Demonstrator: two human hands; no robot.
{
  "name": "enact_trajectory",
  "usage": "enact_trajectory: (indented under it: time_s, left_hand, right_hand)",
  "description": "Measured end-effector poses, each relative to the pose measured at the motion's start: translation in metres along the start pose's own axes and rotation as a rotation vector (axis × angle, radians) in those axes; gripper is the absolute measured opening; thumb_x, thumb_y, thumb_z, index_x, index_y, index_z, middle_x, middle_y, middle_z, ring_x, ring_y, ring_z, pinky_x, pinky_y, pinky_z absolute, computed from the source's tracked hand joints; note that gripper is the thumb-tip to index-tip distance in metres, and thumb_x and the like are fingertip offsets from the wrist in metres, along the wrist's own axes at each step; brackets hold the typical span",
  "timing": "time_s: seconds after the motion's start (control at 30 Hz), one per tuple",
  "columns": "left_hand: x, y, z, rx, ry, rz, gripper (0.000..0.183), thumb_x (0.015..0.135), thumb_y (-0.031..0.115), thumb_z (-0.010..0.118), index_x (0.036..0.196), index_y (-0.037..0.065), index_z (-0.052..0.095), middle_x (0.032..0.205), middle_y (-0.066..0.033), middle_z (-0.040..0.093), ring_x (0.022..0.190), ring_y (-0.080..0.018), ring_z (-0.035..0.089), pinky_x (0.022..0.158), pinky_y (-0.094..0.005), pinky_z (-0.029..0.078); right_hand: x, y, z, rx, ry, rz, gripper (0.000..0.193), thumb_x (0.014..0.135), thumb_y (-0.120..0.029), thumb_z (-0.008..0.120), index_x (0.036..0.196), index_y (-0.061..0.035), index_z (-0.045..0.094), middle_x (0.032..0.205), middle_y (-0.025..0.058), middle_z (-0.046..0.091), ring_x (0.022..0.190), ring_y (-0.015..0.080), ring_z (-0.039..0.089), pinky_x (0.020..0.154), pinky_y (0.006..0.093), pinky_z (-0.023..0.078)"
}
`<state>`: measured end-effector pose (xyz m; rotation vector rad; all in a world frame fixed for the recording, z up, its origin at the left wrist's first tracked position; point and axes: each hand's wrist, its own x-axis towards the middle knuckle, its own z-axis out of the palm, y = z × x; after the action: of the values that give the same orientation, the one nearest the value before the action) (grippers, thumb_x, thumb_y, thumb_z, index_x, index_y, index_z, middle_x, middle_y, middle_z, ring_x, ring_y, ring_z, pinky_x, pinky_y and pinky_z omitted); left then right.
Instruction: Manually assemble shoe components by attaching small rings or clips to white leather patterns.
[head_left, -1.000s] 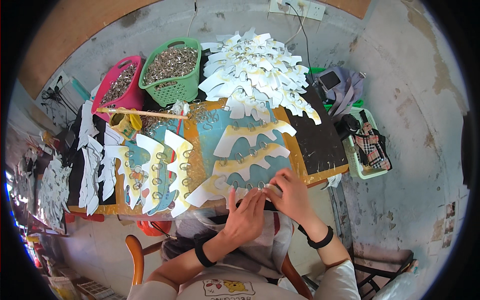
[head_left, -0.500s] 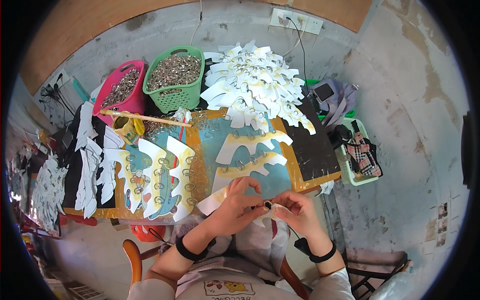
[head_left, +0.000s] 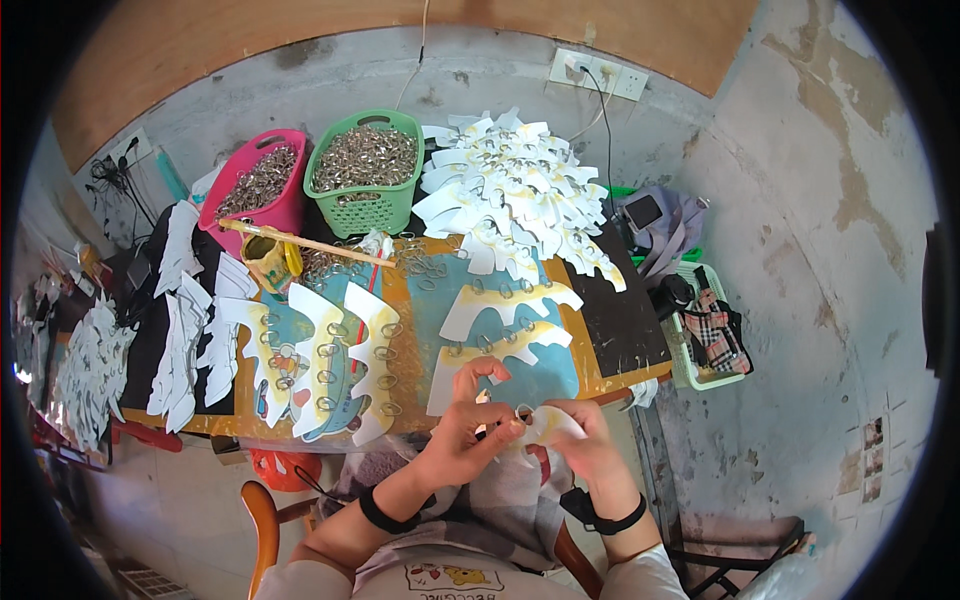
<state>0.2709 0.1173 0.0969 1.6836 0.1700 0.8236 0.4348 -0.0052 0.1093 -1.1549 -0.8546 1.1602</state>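
Observation:
Over my lap, just off the table's front edge, both hands work on a white scalloped piece [head_left: 548, 424]. My right hand [head_left: 592, 445] pinches it between thumb and fingers. My left hand [head_left: 462, 430] has thumb and fingertips pressed together at the piece's left edge, where a small metal ring [head_left: 523, 411] shows. What lies inside the left fingertips is partly hidden. Behind my hands lie two similar white pieces, a nearer one [head_left: 500, 347] and a farther one [head_left: 515, 298], each with a yellowish glue band and metal rings. Three more ringed strips [head_left: 375, 365] lie to the left.
At the back, a pink basket [head_left: 285, 215] and a green basket [head_left: 372, 212] hold metal rings. A yellow glue pot [head_left: 268, 262] has a stick [head_left: 310, 245] across it. A large heap of ringed white pieces [head_left: 510, 190] lies back right; plain white pieces [head_left: 182, 340] lie left.
The white piece has come off the table's front edge and is now between my hands. My right hand has turned, and more of the piece shows beside it. The view has shifted slightly.

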Motion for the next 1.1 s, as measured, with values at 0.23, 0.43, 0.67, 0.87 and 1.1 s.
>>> enact_trajectory:
  time_s: [0.23, 0.43, 0.67, 0.87, 1.1]
  left_hand:
    - [0.004, 0.004, -0.001, -0.027, -0.005, 0.007, 0.014, 0.087, 0.014, 0.071, 0.077, 0.005, 0.070, 0.126, -0.0157, 0.040, 0.125, -0.0313, 0.033, 0.109, -0.0439, 0.020]
    - [0.012, 0.004, -0.006, 0.230, -0.050, 0.064, 0.007, 0.084, 0.012, 0.071, 0.081, 0.006, 0.072, 0.124, -0.0149, 0.041, 0.125, -0.0330, 0.034, 0.109, -0.0472, 0.017]
    - [0.004, 0.007, -0.003, -0.103, 0.120, -0.065, 0.024, 0.094, 0.019, 0.060, 0.113, 0.005, 0.065, 0.130, -0.0149, 0.045, 0.128, -0.0301, 0.038, 0.111, -0.0440, 0.022]
    - [-0.006, -0.007, -0.022, -0.124, 0.369, -0.204, 0.050, 0.100, 0.026, 0.053, 0.143, 0.003, 0.042, 0.117, -0.0101, 0.060, 0.111, -0.0206, 0.053, 0.106, -0.0349, 0.034]
    - [-0.015, -0.019, -0.033, -0.560, 0.148, -0.482, 0.045, 0.086, -0.003, 0.069, 0.127, 0.001, 0.052, 0.104, -0.0058, 0.063, 0.100, -0.0101, 0.058, 0.089, -0.0253, 0.048]
  right_hand:
    - [-0.007, -0.006, 0.012, 0.106, -0.029, 0.061, 0.017, 0.090, -0.012, 0.070, 0.101, 0.0006, 0.068, 0.079, 0.0030, 0.066, 0.069, 0.0091, 0.060, 0.061, 0.0237, 0.046]
    - [0.009, -0.016, -0.018, 0.467, -0.170, -0.054, 0.029, 0.085, -0.017, 0.074, 0.106, 0.0028, 0.067, 0.095, 0.0096, 0.068, 0.085, 0.0135, 0.066, 0.072, 0.0260, 0.052]
    - [0.024, -0.018, -0.014, -0.075, -0.084, -0.013, 0.017, 0.094, -0.013, 0.066, 0.105, 0.0000, 0.065, 0.108, 0.0073, 0.067, 0.097, 0.0117, 0.060, 0.082, 0.0271, 0.051]
    - [0.024, -0.026, -0.009, 0.097, -0.046, -0.085, 0.009, 0.093, -0.005, 0.063, 0.099, 0.0016, 0.063, 0.096, 0.0117, 0.069, 0.086, 0.0167, 0.068, 0.060, 0.0288, 0.056]
    - [0.019, -0.010, -0.029, 0.062, 0.090, -0.145, 0.012, 0.094, -0.004, 0.061, 0.106, -0.0002, 0.063, 0.099, 0.0073, 0.068, 0.090, 0.0133, 0.064, 0.071, 0.0279, 0.052]
